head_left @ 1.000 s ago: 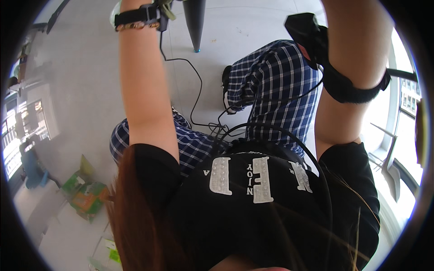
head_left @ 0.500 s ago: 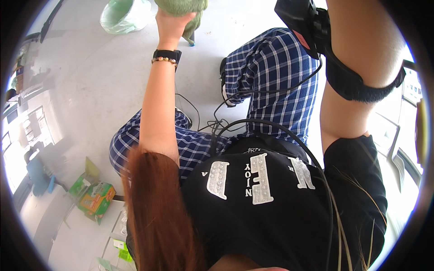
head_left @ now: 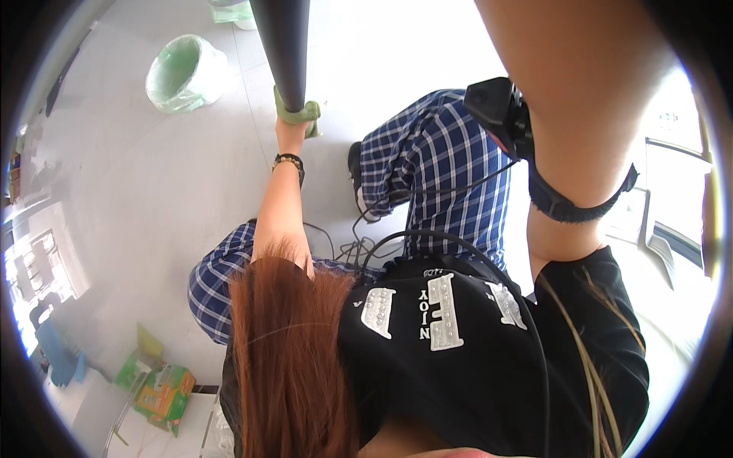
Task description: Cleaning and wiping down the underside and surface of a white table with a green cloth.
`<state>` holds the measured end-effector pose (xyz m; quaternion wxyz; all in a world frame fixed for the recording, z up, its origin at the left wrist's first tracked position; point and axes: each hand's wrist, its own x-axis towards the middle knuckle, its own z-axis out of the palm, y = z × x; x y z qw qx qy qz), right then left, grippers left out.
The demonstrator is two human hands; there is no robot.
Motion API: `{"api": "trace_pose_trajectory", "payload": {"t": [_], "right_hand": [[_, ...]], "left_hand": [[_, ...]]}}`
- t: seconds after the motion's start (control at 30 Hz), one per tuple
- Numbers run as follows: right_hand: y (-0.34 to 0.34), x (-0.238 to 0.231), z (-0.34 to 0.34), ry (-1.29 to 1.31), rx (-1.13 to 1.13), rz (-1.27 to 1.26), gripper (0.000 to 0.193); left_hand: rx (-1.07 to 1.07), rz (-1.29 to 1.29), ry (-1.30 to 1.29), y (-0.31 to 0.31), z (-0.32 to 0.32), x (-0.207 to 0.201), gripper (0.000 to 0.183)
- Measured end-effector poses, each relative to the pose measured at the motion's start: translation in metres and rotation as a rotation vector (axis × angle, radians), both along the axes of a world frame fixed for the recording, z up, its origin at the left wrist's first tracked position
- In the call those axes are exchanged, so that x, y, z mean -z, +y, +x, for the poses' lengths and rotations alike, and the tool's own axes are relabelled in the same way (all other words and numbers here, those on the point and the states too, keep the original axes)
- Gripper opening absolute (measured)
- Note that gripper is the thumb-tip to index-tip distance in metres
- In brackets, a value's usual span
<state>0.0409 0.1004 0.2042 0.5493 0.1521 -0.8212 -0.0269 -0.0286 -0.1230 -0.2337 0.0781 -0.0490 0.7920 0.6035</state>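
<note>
One green cloth [head_left: 311,111] is in use, bunched about the lower end of one dark tapering leg [head_left: 282,53]; it shows on both sides of the leg and touches it. The cloth's longest run goes across the leg, from a flap standing up at the left to a loose end that hangs down at the right, pointing toward the lower right. The leg's own long axis comes in from the top edge and runs down, leaning slightly right, narrow end toward the person. One left hand [head_left: 291,133] is at the cloth, behind that narrow end; cloth and leg cover its fingers, so I cannot tell how far they are closed. Its wrist wears one beaded bracelet [head_left: 287,159]. The right hand is out of view beyond the top edge, its fingers unseen; one black device [head_left: 500,114] is strapped to the right arm [head_left: 580,99]. Two lined bins stand on the floor [head_left: 206,153]: one whole white bin [head_left: 202,76] left of the leg, and one cut-off bin [head_left: 235,13] at the top edge. One green-and-orange package [head_left: 164,395] lies at the lower left.
</note>
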Motion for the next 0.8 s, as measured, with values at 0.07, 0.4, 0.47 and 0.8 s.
{"api": "trace_pose_trajectory", "payload": {"t": [0.07,0.4,0.47,0.8], "right_hand": [[-0.015,-0.01,-0.005,0.006,-0.038,-0.024,0.023],[-0.027,-0.011,-0.031,-0.026,-0.12,-0.142,0.028],[-0.03,-0.012,-0.032,-0.029,-0.153,-0.169,0.029],[-0.031,-0.013,-0.036,-0.064,-0.217,0.042,0.022]], "left_hand": [[-0.075,0.065,-0.013,-0.028,-0.005,0.034,0.042],[-0.03,0.042,0.147,0.034,0.002,-0.066,0.052],[-0.087,0.027,0.271,0.034,-0.005,-0.075,0.057],[0.046,0.328,0.624,0.033,-0.024,-0.267,0.04]]}}
